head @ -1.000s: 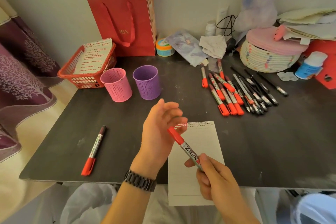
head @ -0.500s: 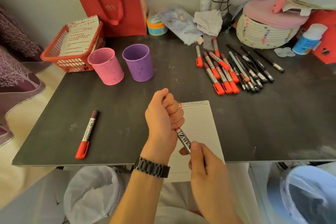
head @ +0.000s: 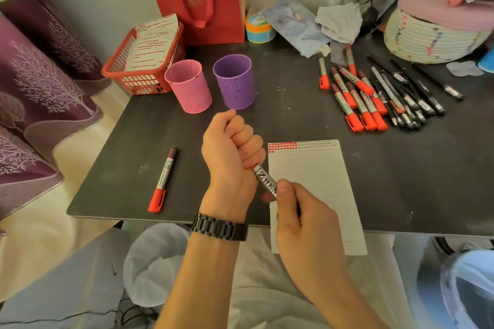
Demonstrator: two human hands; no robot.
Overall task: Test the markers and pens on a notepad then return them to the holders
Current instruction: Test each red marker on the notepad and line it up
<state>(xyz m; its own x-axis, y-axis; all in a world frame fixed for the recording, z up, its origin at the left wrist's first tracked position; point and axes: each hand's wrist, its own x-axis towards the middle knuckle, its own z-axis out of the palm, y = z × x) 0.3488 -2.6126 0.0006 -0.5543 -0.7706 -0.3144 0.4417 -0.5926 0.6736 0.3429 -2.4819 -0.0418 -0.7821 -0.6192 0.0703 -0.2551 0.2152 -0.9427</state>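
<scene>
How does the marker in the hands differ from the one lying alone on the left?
The held marker is gripped at both ends, by left hand and right hand; the lone marker lies untouched on the table. The held marker's upper end is hidden in the fist; the lone marker's red cap shows. Both have silver printed barrels.

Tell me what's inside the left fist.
The left hand is curled round the upper end of a ZHEN marker, whose barrel the right hand pinches. That end, presumably the cap, is hidden inside the fist, so its state cannot be seen.
</scene>
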